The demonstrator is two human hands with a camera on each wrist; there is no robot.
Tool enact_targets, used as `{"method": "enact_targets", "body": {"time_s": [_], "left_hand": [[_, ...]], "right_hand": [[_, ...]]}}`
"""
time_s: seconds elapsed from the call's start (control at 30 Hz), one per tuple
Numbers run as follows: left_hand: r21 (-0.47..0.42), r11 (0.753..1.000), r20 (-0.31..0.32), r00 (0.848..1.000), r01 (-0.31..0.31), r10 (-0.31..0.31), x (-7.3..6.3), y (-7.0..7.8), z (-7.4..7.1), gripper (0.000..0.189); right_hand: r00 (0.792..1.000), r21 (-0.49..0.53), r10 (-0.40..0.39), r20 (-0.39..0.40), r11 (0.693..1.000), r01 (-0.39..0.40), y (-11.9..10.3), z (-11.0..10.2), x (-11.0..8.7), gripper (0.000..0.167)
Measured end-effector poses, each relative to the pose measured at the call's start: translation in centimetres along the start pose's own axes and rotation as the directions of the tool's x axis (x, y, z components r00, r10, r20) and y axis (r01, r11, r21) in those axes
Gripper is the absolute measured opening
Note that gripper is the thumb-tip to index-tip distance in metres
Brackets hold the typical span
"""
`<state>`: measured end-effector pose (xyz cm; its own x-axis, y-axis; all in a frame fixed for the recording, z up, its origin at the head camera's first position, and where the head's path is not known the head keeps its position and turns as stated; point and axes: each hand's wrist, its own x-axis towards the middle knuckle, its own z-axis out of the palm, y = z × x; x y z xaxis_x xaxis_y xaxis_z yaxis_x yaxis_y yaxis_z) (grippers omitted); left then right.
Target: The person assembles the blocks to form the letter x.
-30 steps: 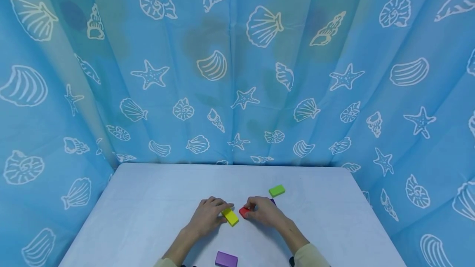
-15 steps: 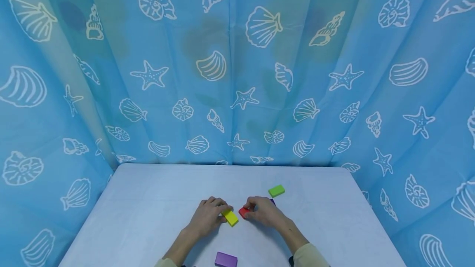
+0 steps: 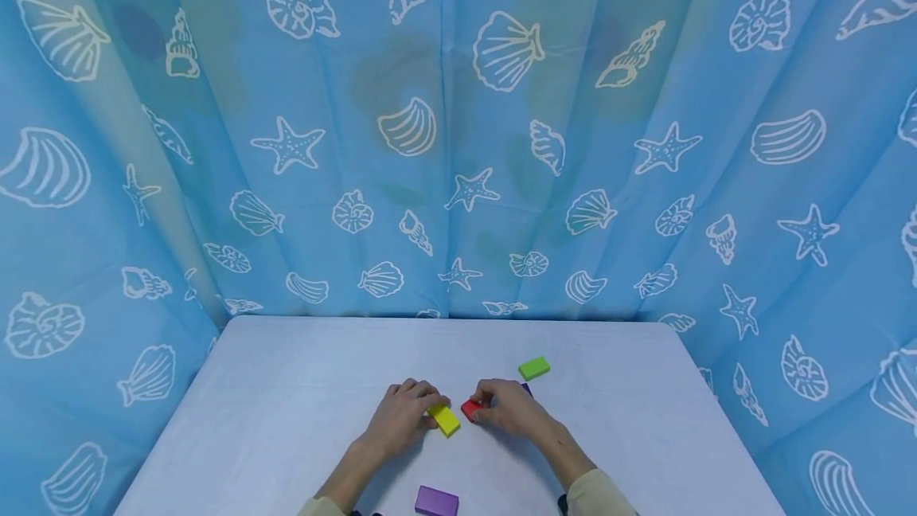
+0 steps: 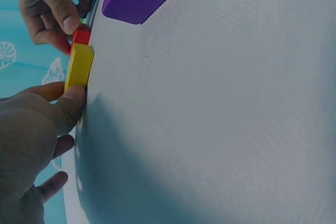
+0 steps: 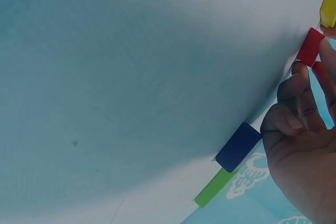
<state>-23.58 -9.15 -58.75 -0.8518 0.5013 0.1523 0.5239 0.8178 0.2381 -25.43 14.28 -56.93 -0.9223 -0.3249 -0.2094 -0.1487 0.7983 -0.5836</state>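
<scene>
Near the middle of the white table, my left hand [image 3: 399, 418] pinches a yellow block [image 3: 446, 420] between thumb and index finger; in the left wrist view the other fingers stay spread off the yellow block [image 4: 80, 65]. Just to the right, my right hand [image 3: 510, 407] grips a red block [image 3: 470, 410] by its sides with thumb and fingertips, covering part of it. A small gap separates the two blocks in the head view. The red block [image 5: 310, 46] shows its long face in the right wrist view, with the hand [image 5: 307, 129] beyond it.
A dark blue block [image 5: 238, 147] lies behind the right hand, mostly hidden in the head view. Beyond it is a green block [image 3: 534, 369]. A purple block [image 3: 436, 501] sits near the table's front. Blue shell-print curtains [image 3: 447, 142] surround the table [image 3: 286, 357].
</scene>
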Motion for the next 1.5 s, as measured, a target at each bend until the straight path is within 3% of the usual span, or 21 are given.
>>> {"method": "enact_targets", "body": {"time_s": [1.0, 1.5], "left_hand": [[-0.002, 1.000, -0.042, 0.999, 0.017, -0.017, 0.39, 0.17, -0.14, 0.040], [-0.002, 1.000, -0.034, 0.999, 0.013, -0.013, 0.56, 0.19, 0.02, 0.041]], "right_hand": [[1.000, 0.010, -0.004, 0.009, 1.000, 0.003, -0.09, -0.06, 0.01, 0.016], [1.000, 0.018, -0.020, 0.008, 1.000, 0.020, 0.05, -0.12, -0.05, 0.015]]}}
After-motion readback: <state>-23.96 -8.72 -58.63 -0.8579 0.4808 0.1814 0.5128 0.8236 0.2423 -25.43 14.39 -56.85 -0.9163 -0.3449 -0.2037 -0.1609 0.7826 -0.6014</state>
